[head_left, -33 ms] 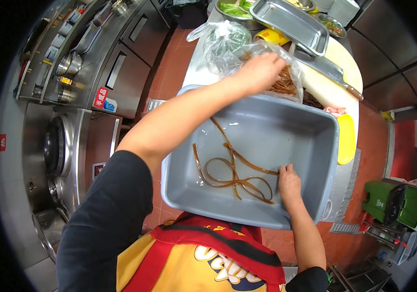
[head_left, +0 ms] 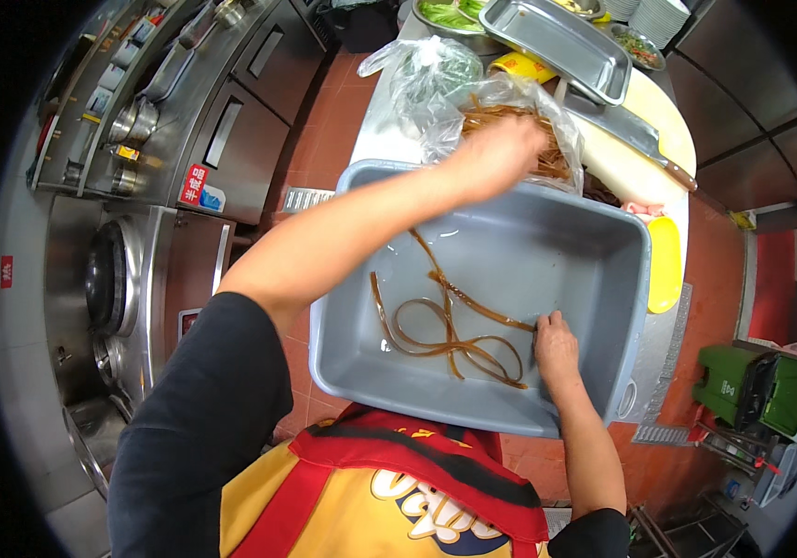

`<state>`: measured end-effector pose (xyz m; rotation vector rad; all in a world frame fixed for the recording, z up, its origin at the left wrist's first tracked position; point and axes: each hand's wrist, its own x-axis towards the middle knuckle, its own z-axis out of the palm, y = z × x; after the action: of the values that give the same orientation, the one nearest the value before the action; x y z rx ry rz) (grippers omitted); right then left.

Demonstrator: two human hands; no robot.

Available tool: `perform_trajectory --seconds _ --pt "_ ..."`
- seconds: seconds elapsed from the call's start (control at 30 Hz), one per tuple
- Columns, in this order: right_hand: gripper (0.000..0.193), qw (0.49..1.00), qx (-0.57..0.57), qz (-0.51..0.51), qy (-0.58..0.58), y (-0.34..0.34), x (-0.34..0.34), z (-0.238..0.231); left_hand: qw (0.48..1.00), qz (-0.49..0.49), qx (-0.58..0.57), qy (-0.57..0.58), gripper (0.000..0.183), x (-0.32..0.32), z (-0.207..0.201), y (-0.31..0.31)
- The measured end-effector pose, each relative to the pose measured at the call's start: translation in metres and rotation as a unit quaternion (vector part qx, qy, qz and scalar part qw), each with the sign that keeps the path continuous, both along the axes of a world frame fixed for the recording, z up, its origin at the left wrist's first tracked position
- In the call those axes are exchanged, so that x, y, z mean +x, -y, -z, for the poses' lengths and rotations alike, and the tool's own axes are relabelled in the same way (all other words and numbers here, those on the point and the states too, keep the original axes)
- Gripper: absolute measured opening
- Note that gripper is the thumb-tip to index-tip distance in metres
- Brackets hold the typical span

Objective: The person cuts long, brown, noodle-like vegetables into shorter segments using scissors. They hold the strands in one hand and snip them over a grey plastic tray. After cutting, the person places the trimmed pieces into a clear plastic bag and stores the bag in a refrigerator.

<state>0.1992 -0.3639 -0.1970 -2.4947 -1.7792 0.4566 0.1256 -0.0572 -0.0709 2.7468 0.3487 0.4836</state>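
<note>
Brown strips (head_left: pixel 451 352) crossed at the tub's (head_left: pixel 571 256) seven o'clock could snarl if tugged — right hand (head_left: pixel 557 349) pinching one, left hand's (head_left: pixel 503 160) grip at twelve too blurred to tell.

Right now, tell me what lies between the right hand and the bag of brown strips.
In the head view, the floor, far wall and rim of the grey tub separate right hand and bag.

Knife (head_left: pixel 636 132) on cutting board (head_left: pixel 676 126); metal tray (head_left: pixel 561 42) near stacked plates (head_left: pixel 661 20); green bin (head_left: pixel 720 379) at right.
</note>
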Motion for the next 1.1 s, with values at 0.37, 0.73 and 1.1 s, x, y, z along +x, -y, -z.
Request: perform_trajectory --seconds 0.37,0.73,1.1 --pt "0.011 0.884 0.161 0.288 -0.331 -0.001 0.005 -0.062 0.946 0.018 -0.149 -0.286 0.025 -0.172 0.107 0.171" --pt "0.010 0.903 0.384 0.093 -0.171 -0.039 0.011 -0.193 0.918 -0.140 -0.296 -0.225 0.026 -0.204 0.085 0.157" --pt "0.024 0.978 0.149 -0.046 -0.135 -0.250 -0.125 -0.011 0.777 -0.547 -0.209 -0.230 0.013 -0.192 0.130 0.125"
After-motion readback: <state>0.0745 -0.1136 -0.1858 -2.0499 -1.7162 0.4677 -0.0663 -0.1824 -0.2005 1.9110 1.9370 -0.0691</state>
